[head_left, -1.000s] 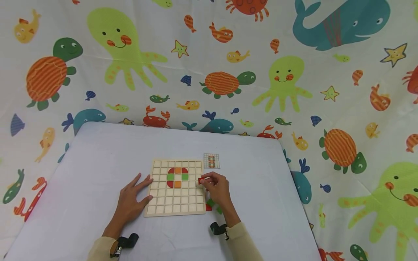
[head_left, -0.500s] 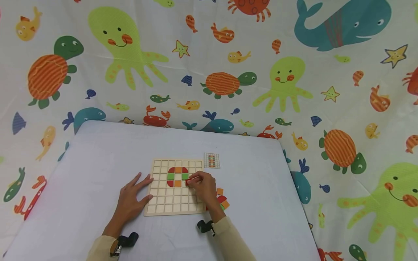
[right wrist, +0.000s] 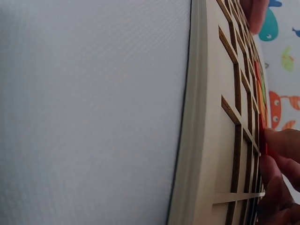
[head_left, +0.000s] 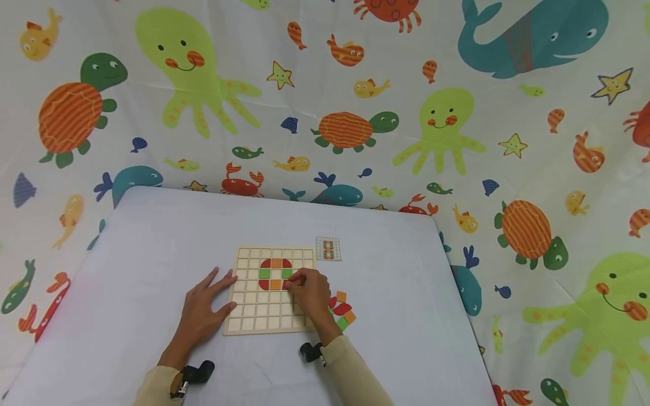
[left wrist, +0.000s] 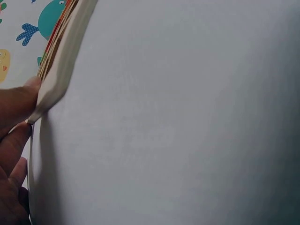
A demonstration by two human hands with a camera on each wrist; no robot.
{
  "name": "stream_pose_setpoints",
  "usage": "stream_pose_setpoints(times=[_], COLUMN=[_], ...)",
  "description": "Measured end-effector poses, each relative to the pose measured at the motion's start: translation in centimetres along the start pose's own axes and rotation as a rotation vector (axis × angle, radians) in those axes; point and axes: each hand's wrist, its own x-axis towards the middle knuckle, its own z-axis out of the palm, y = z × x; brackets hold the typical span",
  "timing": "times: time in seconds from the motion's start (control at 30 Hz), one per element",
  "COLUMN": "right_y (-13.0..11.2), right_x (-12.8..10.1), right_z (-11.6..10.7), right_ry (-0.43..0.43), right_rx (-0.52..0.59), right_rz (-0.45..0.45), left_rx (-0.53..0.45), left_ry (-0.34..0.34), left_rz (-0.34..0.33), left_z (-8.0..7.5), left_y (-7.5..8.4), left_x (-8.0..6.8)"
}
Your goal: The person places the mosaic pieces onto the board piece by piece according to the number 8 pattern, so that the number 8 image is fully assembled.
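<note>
Wooden grid board (head_left: 271,299) steadied by flat left hand (head_left: 203,313) | red tile (right wrist: 265,140) pinched by right hand (head_left: 307,290) | misseating risked if tilted against cell walls

Your right hand (right wrist: 280,183) working at the wooden grid board (right wrist: 220,140)

Your fingertips (right wrist: 281,143) are pinching a thin red piece (right wrist: 266,146) against the board's compartments, while the board is lying flat on the pale grey table (right wrist: 93,112); another fingertip (right wrist: 257,13) is showing at its far edge, before the sea-creature cloth (right wrist: 283,61).
</note>
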Motion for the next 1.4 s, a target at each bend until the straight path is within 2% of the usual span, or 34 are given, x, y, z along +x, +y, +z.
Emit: stream_pose_setpoints(times=[0.3, 0.5, 0.7, 1.03, 1.2, 1.4], right_y=[-0.4, 0.6, 2.5, 5.4, 6.7, 8.3], right_x=[0.2, 0.2, 0.2, -0.2, -0.5, -1.2], right_z=[0.2, -0.4, -2.7, -7.3, -8.8, -9.7], right_ry=[-0.012, -0.041, -0.053, -0.025, -0.013, 0.012], right_rx=[-0.01, 0.092, 0.19, 0.195, 0.201, 0.128], right_rz=[-0.068, -0.104, -0.144, -0.036, 0.034, 0.101], left_rx=[0.002, 0.0, 0.002, 0.006, 0.007, 0.01], left_ry=[0.008, 0.001, 0.005, -0.004, -0.002, -0.003], left_rz=[0.005, -0.003, -0.003, -0.005, 0.001, 0.004], left_z=[-0.2, -0.2, -0.1, -0.2, -0.2, -0.2], left_y=[0.3, 0.3, 0.2, 0.4, 0.4, 0.4], left_x=[0.0, 0.1, 0.1, 0.2, 0.2, 0.2])
